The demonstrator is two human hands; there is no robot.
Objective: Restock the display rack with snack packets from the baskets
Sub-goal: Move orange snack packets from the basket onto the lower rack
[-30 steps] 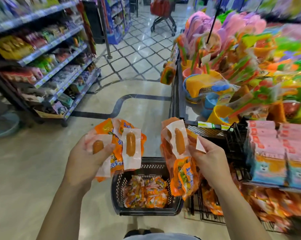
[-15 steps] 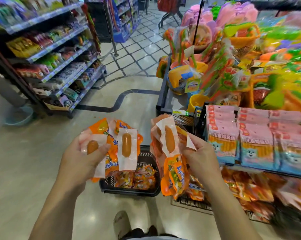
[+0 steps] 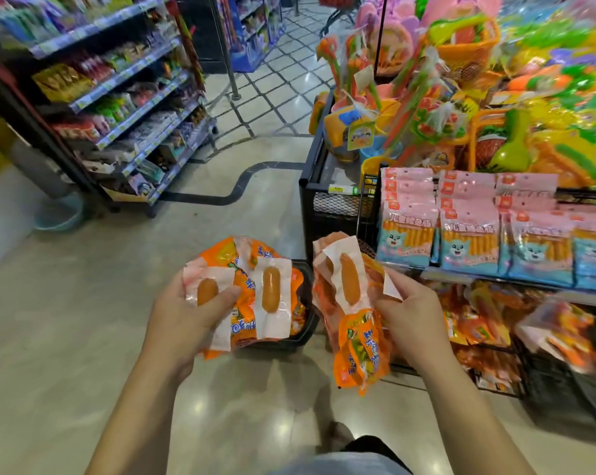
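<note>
Nearest the camera, at the frame's lower edge: both bare forearms extended forward and converging slightly, wrists straight, backs of the hands toward the lens.

Left hand (image 3: 183, 317): closed round a fanned bunch of orange sausage packets (image 3: 255, 296). Thumb laid across the front of a clear-windowed packet, beside the sausage visible inside. Remaining fingers hidden behind the bunch.

Right hand (image 3: 409, 313): closed round the right edge of a second bunch of sausage packets (image 3: 351, 303). Fingers curled onto the wrappers, one white packet corner protruding above the knuckles. Upper packets upright, lower packets hanging below the hand.

Both bunches held side by side, just apart, above the polished floor (image 3: 67, 320).

Directly beyond and below the left-hand bunch: black plastic basket (image 3: 283, 342) standing on the floor, largely hidden by the packets, with more orange packets inside.

To the right, just beside the right hand: wire display rack (image 3: 495, 286). Upper tier filled with pink-and-blue stick-snack packs (image 3: 461, 234) standing in rows. Lower tier holding loose orange packets (image 3: 478, 323), blurred.

Behind the rack: black mesh stand (image 3: 337, 207) loaded with bright plastic toys (image 3: 495, 80).

Far left, across the aisle: tiered shelving unit (image 3: 125, 97) stocked with assorted packaged goods, labels unreadable.
</note>
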